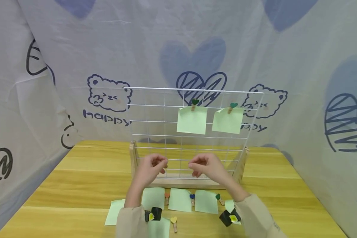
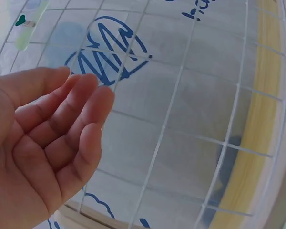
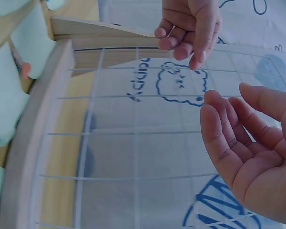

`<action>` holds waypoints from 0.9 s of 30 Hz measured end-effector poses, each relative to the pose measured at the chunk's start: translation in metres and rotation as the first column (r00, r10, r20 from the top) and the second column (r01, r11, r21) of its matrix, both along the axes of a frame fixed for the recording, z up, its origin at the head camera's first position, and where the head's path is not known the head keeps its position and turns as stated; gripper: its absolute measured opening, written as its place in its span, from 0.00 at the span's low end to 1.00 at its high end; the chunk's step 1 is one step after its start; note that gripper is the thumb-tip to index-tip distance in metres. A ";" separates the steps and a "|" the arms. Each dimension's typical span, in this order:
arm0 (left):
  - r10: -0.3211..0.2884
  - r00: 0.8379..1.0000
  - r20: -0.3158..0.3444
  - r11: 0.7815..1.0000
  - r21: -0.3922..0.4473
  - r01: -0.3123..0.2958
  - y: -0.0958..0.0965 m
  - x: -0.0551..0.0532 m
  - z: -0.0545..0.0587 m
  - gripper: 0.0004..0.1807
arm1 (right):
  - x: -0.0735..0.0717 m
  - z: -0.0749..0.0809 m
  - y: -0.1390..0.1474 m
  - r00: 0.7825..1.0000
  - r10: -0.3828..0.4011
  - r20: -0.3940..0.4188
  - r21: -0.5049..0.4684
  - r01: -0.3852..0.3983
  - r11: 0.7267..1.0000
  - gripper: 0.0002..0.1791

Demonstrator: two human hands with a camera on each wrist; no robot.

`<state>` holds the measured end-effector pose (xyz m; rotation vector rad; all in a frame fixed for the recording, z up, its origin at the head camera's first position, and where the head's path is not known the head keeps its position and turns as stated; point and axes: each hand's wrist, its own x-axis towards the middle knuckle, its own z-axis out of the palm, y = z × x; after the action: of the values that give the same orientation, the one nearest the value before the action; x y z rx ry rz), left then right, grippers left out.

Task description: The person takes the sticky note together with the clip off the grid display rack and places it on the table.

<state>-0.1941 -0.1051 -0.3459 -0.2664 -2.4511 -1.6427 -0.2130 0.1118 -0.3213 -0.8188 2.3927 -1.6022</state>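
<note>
While both hands are hovering before the wire grid, the head view is showing them empty, the left hand and the right hand curving their fingers loosely, pinching nothing and standing apart. The grid is standing in its wooden base on the table, short of the far edge. Towards the grid's upper right corner, 2 green notes are hanging: the left note under a dark green clip, the right note under a teal clip. On the near side of the base, 3 loose notes are lying in a row, an orange clip, a blue clip and a green clip beside them; a yellow clip is lying nearer the person, and 1 side note is lying towards the table's left edge. The left wrist view is showing the thumb near the fingertips, nothing between them. The right wrist view is showing the thumb well apart from the fingers. For good handling, clips this small are probably calling for a thumb-and-forefinger pinch, the other hand steadying the paper's edge without pushing the wires.
</note>
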 end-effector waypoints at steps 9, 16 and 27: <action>0.045 0.995 -0.088 0.999 -0.010 -0.046 0.007 -0.005 0.017 0.05 | -0.004 0.023 0.007 0.998 -0.049 -0.043 -0.041 0.047 0.998 0.10; 0.111 0.980 -0.168 0.994 0.031 -0.107 0.014 -0.008 0.034 0.05 | -0.004 0.043 0.012 0.993 -0.085 -0.077 -0.087 0.078 0.993 0.10; 0.200 0.937 -0.288 0.979 0.090 -0.181 0.027 -0.012 0.056 0.06 | -0.008 0.064 0.010 0.976 -0.134 -0.172 -0.116 0.115 0.987 0.09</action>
<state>-0.2064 -0.0781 -0.2895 -0.2375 -2.1285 -1.4757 -0.2215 0.1219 -0.2574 -0.8834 2.5466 -1.7870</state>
